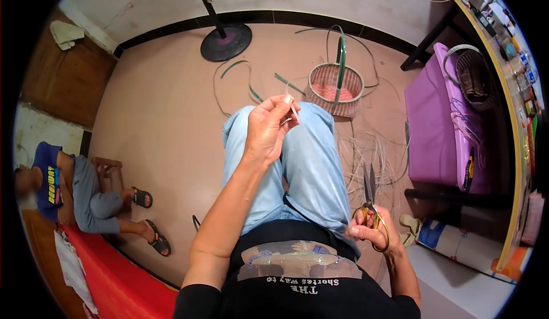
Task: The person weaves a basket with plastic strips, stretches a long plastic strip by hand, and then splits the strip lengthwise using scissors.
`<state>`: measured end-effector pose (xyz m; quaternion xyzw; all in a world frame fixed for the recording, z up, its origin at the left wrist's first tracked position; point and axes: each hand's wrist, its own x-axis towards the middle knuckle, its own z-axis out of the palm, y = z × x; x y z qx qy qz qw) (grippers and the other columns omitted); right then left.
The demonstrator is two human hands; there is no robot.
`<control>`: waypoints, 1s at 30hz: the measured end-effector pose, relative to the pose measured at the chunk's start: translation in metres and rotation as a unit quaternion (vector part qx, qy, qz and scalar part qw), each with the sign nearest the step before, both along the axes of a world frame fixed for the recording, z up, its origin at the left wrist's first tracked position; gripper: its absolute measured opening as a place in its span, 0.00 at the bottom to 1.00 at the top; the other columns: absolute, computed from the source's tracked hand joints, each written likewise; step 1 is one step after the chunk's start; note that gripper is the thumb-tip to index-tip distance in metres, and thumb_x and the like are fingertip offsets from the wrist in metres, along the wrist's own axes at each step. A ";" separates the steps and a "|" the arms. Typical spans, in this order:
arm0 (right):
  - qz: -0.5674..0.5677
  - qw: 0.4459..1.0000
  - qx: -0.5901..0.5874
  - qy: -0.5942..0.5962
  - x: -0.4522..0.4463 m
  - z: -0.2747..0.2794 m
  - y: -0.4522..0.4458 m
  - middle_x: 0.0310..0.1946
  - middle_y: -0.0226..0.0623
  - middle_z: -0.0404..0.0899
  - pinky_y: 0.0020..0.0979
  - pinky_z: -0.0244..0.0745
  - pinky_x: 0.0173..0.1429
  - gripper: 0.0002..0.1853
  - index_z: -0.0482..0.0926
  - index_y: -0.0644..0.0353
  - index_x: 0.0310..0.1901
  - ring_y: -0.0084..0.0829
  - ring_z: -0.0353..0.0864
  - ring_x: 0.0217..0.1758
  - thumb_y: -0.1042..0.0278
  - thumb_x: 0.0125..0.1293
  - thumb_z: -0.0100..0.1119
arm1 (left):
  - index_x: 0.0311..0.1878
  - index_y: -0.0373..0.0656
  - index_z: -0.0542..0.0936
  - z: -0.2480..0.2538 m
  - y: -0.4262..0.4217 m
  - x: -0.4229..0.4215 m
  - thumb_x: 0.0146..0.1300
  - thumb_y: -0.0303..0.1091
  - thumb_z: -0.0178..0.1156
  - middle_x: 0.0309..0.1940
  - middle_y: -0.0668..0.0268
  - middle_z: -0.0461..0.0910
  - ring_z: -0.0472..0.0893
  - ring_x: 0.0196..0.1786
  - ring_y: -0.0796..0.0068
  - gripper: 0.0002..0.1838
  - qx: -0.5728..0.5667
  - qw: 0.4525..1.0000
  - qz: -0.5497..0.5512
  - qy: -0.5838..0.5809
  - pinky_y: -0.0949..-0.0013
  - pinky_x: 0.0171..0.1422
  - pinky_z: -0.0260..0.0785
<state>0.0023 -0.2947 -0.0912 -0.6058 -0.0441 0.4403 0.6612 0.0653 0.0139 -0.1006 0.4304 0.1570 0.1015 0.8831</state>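
Note:
My left hand [267, 125] is raised above my knees, its thumb and fingers pinched on a thin pale strip [287, 90]. The strip pokes up past the fingertips, and part of it shows below them. Beside my right thigh, my right hand [378, 233] grips a pair of scissors [370, 190] by the gold-coloured handles. The blades point away from me and stand slightly apart. On the floor past my knees sits a woven basket [336, 90] with a green handle [342, 61]. Neither hand touches it.
Pale strip scraps [372, 159] litter the floor at right, by a purple bin [434, 130] and a cluttered table [509, 84]. Green strips [251, 84] lie left of the basket. A round stand base [226, 42] is at the back. Another person [97, 199] sits at left.

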 end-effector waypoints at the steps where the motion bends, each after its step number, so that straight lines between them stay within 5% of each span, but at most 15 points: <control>1: -0.010 0.999 0.014 -0.032 0.001 -0.002 0.001 0.33 0.43 0.83 0.24 0.75 0.37 0.13 0.69 0.61 0.34 0.26 0.81 0.36 0.69 0.60 0.68 | 0.37 0.41 0.78 0.002 -0.004 -0.001 0.67 0.34 0.61 0.32 0.66 0.80 0.76 0.33 0.79 0.07 0.011 1.000 0.001 0.006 0.72 0.43 0.72; 6: -0.060 0.987 0.023 -0.147 0.020 -0.010 0.023 0.42 0.44 0.83 0.27 0.76 0.45 0.12 0.70 0.61 0.34 0.25 0.80 0.46 0.65 0.65 0.63 | 0.36 0.43 0.78 0.009 -0.020 -0.007 0.67 0.36 0.61 0.31 0.68 0.80 0.76 0.31 0.80 0.08 0.041 0.999 -0.013 0.020 0.74 0.41 0.71; 10: -0.095 0.986 0.029 -0.136 0.040 0.002 0.055 0.40 0.45 0.83 0.27 0.76 0.45 0.11 0.71 0.61 0.32 0.24 0.80 0.42 0.68 0.64 0.65 | 0.36 0.42 0.78 0.014 -0.028 -0.009 0.68 0.36 0.60 0.31 0.67 0.80 0.76 0.31 0.80 0.08 0.031 0.999 -0.023 0.015 0.75 0.39 0.71; 15: -0.112 0.984 0.092 -0.104 0.041 -0.008 0.079 0.31 0.38 0.82 0.22 0.74 0.32 0.13 0.70 0.60 0.33 0.21 0.80 0.30 0.76 0.58 0.69 | 0.36 0.41 0.78 0.012 -0.029 -0.007 0.68 0.36 0.60 0.31 0.66 0.80 0.77 0.31 0.79 0.08 0.022 0.999 -0.017 0.023 0.75 0.39 0.72; 24: -0.174 0.974 0.114 -0.084 0.047 0.004 0.082 0.29 0.40 0.81 0.22 0.73 0.29 0.14 0.69 0.60 0.32 0.23 0.80 0.27 0.78 0.58 0.69 | 0.41 0.36 0.78 0.011 -0.048 -0.041 0.70 0.36 0.57 0.34 0.66 0.80 0.79 0.35 0.79 0.11 0.075 0.986 -0.149 0.028 0.72 0.43 0.75; 30: -0.132 0.978 0.128 -0.100 0.045 0.007 0.082 0.28 0.42 0.81 0.22 0.73 0.27 0.12 0.69 0.61 0.33 0.24 0.80 0.27 0.71 0.63 0.66 | 0.40 0.35 0.78 0.021 -0.050 -0.049 0.70 0.33 0.57 0.31 0.64 0.80 0.81 0.32 0.78 0.09 0.073 0.985 -0.158 0.017 0.73 0.39 0.77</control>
